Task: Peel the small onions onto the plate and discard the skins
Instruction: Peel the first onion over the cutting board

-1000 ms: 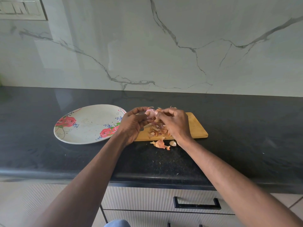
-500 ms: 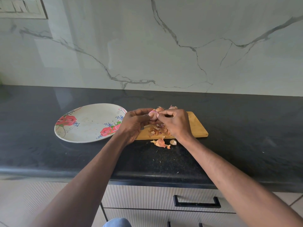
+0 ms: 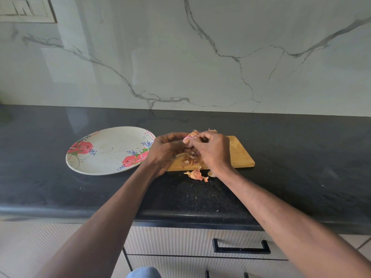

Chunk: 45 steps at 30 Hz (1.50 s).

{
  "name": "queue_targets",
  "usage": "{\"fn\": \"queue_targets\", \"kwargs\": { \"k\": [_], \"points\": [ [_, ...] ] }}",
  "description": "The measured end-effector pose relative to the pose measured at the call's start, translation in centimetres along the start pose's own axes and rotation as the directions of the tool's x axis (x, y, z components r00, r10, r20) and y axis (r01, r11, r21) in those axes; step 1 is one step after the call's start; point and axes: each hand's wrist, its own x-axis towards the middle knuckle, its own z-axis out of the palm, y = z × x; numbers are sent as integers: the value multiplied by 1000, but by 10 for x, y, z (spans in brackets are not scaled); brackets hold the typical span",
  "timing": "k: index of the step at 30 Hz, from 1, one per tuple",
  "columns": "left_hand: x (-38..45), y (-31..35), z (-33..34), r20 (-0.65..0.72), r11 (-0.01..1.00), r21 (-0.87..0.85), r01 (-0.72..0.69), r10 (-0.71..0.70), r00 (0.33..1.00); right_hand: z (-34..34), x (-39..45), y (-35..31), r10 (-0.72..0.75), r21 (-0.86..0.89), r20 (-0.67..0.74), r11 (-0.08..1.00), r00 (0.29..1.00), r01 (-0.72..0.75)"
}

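Observation:
A small pinkish onion [image 3: 189,141] is held above the wooden cutting board [image 3: 239,155]. My left hand [image 3: 167,151] grips it from the left with curled fingers. My right hand [image 3: 213,151] pinches at its top right side, fingers bent. Loose orange-brown skins [image 3: 188,160] lie piled on the board under my hands, and more skins [image 3: 197,175] sit on the counter just in front of the board. A white plate with red roses [image 3: 106,151] lies left of the board with no onions on it. More onions behind my hands are mostly hidden.
The black stone counter [image 3: 301,167] runs wall to wall under a marble backsplash. Its front edge is close to me, with drawers and a black handle [image 3: 241,246] below. A switch panel [image 3: 26,9] sits on the wall at top left.
Both hands stay together over the board. The fingers have shifted slightly around the onion, and more of its pink flesh shows between them.

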Motion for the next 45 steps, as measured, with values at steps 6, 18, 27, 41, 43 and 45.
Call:
{"fn": "queue_targets", "kwargs": {
  "k": [6, 18, 27, 41, 43, 45],
  "points": [
    [3, -1, -1, -9, 999, -47, 6, -6, 1000, -2, 6, 2, 147, 47, -16, 988, 989, -146],
    [6, -2, -1, -21, 997, -56, 51, -52, 998, -1, 8, 5, 345, 208, 6, 918, 939, -338],
    [3, 2, 1, -98, 991, -118, 65, -77, 992, -4, 8, -1, 402, 358, 47, 848, 914, -391],
    [1, 7, 0, -141, 966, -250, 62, -100, 985, -4, 1, 2, 62, -177, 141, 983, 988, -37],
    [2, 7, -1, -133, 968, -244, 52, -86, 987, -7, 0, 1, 21, -124, 110, 992, 994, -7],
    [3, 7, -2, -103, 968, -245, 51, -78, 992, -9, 0, -3, -11, -43, 82, 999, 997, 15]
  ]
}}
